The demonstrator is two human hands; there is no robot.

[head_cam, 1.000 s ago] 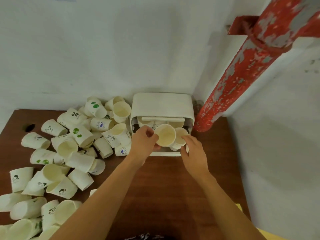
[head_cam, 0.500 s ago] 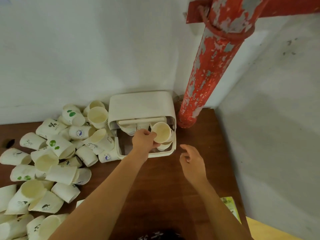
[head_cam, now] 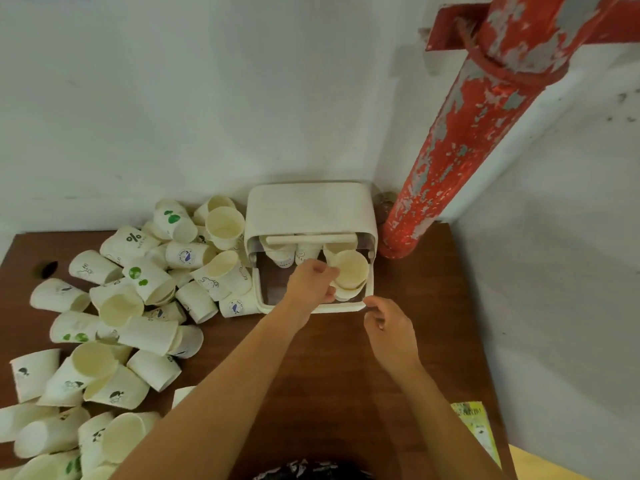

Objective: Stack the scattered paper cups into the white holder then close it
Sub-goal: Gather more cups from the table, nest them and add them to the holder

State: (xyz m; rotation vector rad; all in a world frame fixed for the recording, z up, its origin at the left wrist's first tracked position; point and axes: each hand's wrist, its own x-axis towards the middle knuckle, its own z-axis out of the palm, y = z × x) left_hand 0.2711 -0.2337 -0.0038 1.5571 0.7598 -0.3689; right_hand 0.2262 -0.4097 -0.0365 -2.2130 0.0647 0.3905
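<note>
The left hand (head_cam: 311, 282) pinched a light, crushable paper cup (head_cam: 350, 273) at its rim; the right hand's (head_cam: 389, 327) loosely curled fingers (head_cam: 372, 304) touched the white holder's (head_cam: 311, 209) front edge.

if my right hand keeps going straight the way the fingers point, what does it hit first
Most likely the front rim of the white holder: the right hand sits just short of it, fingers curled toward its near right corner. Depth is hard to judge; it may already be touching.
</note>
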